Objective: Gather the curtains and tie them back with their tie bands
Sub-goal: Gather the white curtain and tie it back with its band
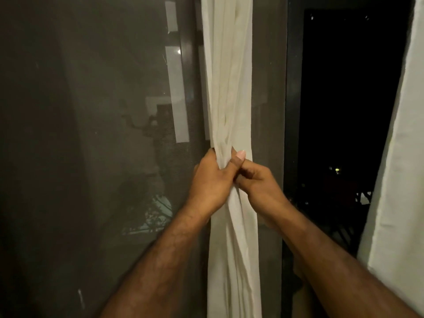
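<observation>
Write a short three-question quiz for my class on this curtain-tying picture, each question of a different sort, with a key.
1. True or false: both hands grip the gathered cream fabric curtain.
2. Which hand's thumbnail shows against the cloth? A left hand; B right hand.
3. Fill in: a second pale curtain hangs at the far ____ edge.

Key: 1 true. 2 A. 3 right.
</observation>
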Motion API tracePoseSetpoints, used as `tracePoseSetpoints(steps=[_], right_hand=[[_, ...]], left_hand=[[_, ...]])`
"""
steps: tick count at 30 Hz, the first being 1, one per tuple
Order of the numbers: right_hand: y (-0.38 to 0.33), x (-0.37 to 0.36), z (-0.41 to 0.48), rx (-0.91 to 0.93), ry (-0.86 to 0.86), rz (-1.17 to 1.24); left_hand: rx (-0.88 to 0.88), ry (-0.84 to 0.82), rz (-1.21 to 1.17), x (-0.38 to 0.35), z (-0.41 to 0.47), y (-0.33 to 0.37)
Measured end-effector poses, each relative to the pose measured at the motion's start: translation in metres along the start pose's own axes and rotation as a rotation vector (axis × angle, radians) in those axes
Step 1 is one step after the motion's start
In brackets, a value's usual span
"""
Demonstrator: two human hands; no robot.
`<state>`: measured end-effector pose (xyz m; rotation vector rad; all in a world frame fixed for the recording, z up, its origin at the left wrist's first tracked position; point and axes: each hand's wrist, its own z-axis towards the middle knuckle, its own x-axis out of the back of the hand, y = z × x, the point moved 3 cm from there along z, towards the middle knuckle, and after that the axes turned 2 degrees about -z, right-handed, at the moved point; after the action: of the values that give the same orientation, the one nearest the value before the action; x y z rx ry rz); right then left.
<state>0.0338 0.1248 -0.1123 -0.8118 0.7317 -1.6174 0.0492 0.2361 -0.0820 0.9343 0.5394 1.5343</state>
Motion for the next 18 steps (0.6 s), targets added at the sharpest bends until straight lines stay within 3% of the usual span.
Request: tracePoseSetpoints(steps=[5, 8, 11, 16, 18], right_hand=[[0.023, -0.002, -0.014, -0.01, 0.112, 0.058], [0.04, 0.003, -0.019, -0.102, 0.125, 0.194], [0.054, 0.013, -0.028, -0.163, 0.194, 0.108], [0.074, 0.0, -0.044, -0.268, -0.13, -0.16], [0.084, -0.002, -0.045, -0.299, -0.083, -0.108]], left_hand=[[0.071, -0.035, 0.02, -0.001, -0.005, -0.028], [0.126, 0.121, -0.006, 0.006, -0.005, -0.041], [0.088, 0.241, 0.029, 0.015, -0.01, -0.042], [0.093, 0.106, 0.179, 0.007, -0.02, -0.055], [0.103, 0.072, 0.18, 0.008, -0.025, -0.062]])
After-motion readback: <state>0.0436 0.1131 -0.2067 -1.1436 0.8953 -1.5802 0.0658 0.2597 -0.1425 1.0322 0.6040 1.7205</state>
